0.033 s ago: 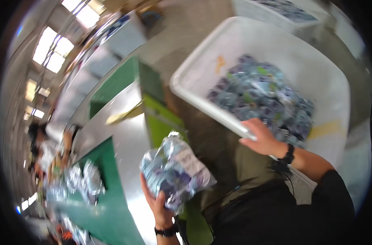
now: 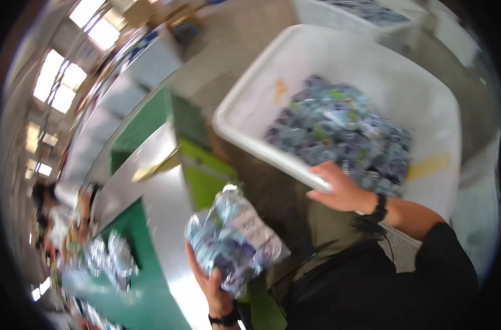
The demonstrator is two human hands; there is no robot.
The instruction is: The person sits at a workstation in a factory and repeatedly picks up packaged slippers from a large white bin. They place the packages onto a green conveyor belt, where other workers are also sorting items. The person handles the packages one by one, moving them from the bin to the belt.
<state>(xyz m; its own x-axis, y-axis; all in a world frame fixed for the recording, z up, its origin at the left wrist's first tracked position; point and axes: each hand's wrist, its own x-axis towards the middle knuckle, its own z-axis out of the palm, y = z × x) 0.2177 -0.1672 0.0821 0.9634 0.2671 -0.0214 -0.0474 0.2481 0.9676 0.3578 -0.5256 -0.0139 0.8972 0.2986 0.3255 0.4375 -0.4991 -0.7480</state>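
My left hand (image 2: 214, 286) holds up a clear plastic bag (image 2: 234, 242) stuffed with small blue-purple packets, low in the middle of the view. My right hand (image 2: 341, 190) grips the near rim of a large white bin (image 2: 250, 104), fingers over the edge and touching the contents. A heap of the same blue-purple packets (image 2: 338, 126) lies inside the bin. Both wrists wear dark bands.
A steel-and-green work line (image 2: 157, 203) runs along the left, with a green belt (image 2: 146, 264) carrying more filled bags (image 2: 110, 258). A person (image 2: 52, 220) stands at its far left. A second white bin (image 2: 360, 11) sits beyond the first, on a concrete floor.
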